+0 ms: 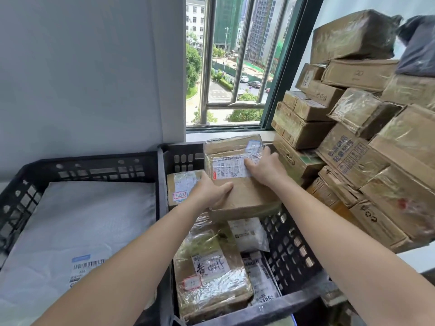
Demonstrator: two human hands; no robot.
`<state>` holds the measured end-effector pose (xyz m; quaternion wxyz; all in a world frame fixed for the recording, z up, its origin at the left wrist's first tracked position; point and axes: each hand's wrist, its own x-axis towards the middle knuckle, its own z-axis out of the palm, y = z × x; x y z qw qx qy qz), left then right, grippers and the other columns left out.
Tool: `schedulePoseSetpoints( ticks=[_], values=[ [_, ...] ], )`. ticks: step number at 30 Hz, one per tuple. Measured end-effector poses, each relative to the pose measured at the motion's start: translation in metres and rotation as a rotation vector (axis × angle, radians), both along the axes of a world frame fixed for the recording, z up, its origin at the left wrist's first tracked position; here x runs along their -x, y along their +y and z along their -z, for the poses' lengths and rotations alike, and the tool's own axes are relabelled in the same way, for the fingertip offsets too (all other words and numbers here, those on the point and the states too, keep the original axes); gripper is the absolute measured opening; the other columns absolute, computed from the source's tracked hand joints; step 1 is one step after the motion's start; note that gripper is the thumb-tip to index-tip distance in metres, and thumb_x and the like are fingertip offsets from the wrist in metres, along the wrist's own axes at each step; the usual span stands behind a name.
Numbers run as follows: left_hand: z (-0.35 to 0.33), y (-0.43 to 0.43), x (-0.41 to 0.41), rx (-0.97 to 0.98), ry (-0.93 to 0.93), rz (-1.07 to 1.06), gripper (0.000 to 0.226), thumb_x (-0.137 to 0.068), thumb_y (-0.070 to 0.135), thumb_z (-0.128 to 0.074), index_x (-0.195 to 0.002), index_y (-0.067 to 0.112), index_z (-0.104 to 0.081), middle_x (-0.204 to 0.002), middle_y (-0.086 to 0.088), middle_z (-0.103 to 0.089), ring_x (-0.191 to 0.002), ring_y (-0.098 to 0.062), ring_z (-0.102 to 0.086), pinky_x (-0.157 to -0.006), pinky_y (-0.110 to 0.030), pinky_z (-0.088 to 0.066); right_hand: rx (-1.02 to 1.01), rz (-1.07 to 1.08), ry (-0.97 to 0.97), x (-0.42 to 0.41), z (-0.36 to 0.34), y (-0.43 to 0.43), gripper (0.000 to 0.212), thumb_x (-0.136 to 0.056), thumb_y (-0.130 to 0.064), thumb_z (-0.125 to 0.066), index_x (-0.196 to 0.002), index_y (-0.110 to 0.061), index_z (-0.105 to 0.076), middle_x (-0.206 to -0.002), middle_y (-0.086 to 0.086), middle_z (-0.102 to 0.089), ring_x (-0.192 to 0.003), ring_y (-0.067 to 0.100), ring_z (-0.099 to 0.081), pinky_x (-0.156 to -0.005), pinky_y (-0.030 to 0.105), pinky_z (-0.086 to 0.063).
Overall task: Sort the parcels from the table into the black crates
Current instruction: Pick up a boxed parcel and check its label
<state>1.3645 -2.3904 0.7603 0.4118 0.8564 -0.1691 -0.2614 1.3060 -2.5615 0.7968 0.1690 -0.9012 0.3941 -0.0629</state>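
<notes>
Parcel (247, 196) under left hand (211, 191), right hand (266, 170), over crate (289, 243).

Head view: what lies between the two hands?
The cardboard box both rest on: its brown top and white label fill the gap from left hand to right hand, head view.

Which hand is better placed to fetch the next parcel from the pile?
Probably the right hand: it rests on the box, nearer the pile; the left hand is farther away.

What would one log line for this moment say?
left hand: on cardboard box | right hand: on its label | box: in right crate
</notes>
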Motion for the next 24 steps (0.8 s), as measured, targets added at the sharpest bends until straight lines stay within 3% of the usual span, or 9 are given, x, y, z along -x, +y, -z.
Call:
schedulePoseSetpoints(
  ticks=[5,9,12,14,16,19,24],
  values=[
    [0.010,0.010,-0.016,-0.049,-0.097,-0.042,0.092,-0.078,0.057,-0.073,-0.146,0.015,-0.028,-0.143,-0.006,-0.050,-0.127,-0.029,-0.051,-0.102,-0.042,-0.044,-0.170,0.018,0.065,-0.016,0.025,0.004,0.089,-0.095,-0.056,-0.047,-0.157,-0.015,0.002,-0.156,0.026,-0.024,-0.137,0.040,-0.038,-0.106,0.042,-0.036],
    [0.010,0.019,-0.037,-0.115,-0.417,0.004,0.084,-0.086,0.046,-0.069,-0.151,0.019,-0.024,-0.145,-0.011,-0.042,-0.132,-0.033,-0.042,-0.103,-0.044,-0.038,-0.358,0.085,0.098,-0.020,0.047,0.010,0.101,-0.089,-0.057,-0.054,-0.155,-0.019,0.013,-0.157,0.021,-0.024,-0.131,0.039,-0.043,-0.090,0.040,-0.047],
    [0.009,0.021,-0.041,-0.363,-0.653,0.063,0.060,-0.094,0.050,-0.054,-0.143,0.017,-0.038,-0.143,-0.011,-0.040,-0.134,-0.031,-0.033,-0.107,-0.048,-0.032,-0.410,0.078,0.105,-0.025,0.053,0.009,0.107,-0.083,-0.062,-0.057,-0.154,-0.013,0.007,-0.150,0.020,-0.036,-0.116,0.035,-0.053,-0.080,0.038,-0.055],
    [0.012,0.019,-0.029,-0.511,-0.769,0.082,0.057,-0.096,0.055,-0.041,-0.136,0.014,-0.046,-0.143,-0.010,-0.037,-0.137,-0.030,-0.026,-0.110,-0.053,-0.027,-0.314,0.032,0.177,-0.025,0.053,0.000,0.109,-0.080,-0.071,-0.057,-0.155,-0.011,-0.006,-0.152,0.017,-0.035,-0.126,0.034,-0.048,-0.090,0.039,-0.049],
    [0.018,0.015,-0.011,-0.533,-0.790,0.139,0.075,-0.091,0.070,-0.034,-0.138,0.012,-0.043,-0.148,-0.012,-0.032,-0.140,-0.032,-0.020,-0.111,-0.061,-0.020,-0.247,-0.044,0.232,-0.025,0.052,-0.009,0.103,-0.079,-0.076,-0.056,-0.155,-0.018,-0.018,-0.157,0.018,-0.026,-0.139,0.034,-0.035,-0.103,0.044,-0.038],
    [0.025,0.012,0.011,-0.597,-0.707,0.319,0.114,-0.072,0.093,-0.029,-0.151,0.011,-0.024,-0.160,-0.012,-0.017,-0.149,-0.037,-0.003,-0.109,-0.073,-0.007,-0.260,-0.175,0.228,-0.030,0.051,-0.015,0.093,-0.075,-0.075,-0.061,-0.150,-0.028,-0.031,-0.152,0.019,-0.029,-0.137,0.032,-0.037,-0.108,0.044,-0.035],
    [0.013,0.027,-0.010,-0.610,-0.565,0.411,0.115,-0.069,0.090,-0.047,-0.153,0.018,-0.015,-0.165,-0.007,0.007,-0.151,-0.031,0.013,-0.115,-0.068,0.000,-0.078,-0.277,0.274,-0.042,0.037,-0.012,0.109,-0.060,-0.084,-0.066,-0.146,-0.025,-0.034,-0.149,0.014,-0.033,-0.136,0.032,-0.033,-0.109,0.047,-0.036]
  ],
)
